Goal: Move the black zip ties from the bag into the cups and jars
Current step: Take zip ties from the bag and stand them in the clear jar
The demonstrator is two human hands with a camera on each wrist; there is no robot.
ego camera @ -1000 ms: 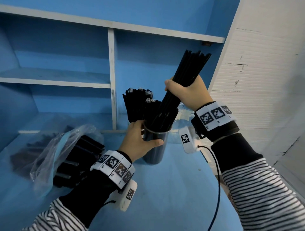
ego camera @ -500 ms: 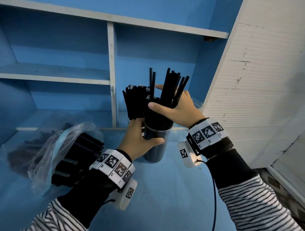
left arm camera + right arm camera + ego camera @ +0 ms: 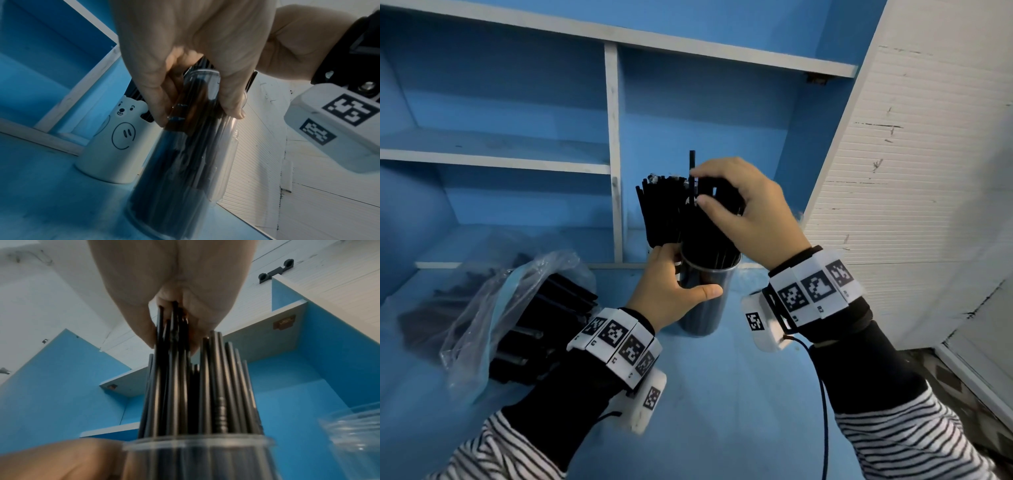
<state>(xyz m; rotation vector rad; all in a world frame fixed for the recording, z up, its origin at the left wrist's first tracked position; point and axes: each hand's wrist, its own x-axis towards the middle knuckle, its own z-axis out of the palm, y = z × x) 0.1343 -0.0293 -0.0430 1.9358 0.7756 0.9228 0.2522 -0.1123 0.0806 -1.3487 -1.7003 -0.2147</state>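
Note:
A clear plastic cup (image 3: 702,308) stands on the blue surface, packed with upright black zip ties (image 3: 705,236). My left hand (image 3: 681,284) grips the cup's side just below the rim, with the thumb across the front. My right hand (image 3: 700,186) is above the cup and pinches the tops of several ties between thumb and fingers; one tie (image 3: 692,164) sticks up higher. The right wrist view shows the fingertips (image 3: 148,331) closed on the tie ends above the cup rim (image 3: 197,444). A clear plastic bag (image 3: 517,308) with more black zip ties lies at the left.
Behind the clear cup is a white bear cup (image 3: 115,146), also full of zip ties (image 3: 657,212). Another clear jar (image 3: 353,426) stands to the right. Blue shelves with a white divider (image 3: 613,154) rise behind, and a white panel (image 3: 911,171) closes the right side.
My right hand brought the raised, tilted bundle down into the clear cup and now sits low on the tie tops. The left hand kept its hold on the cup.

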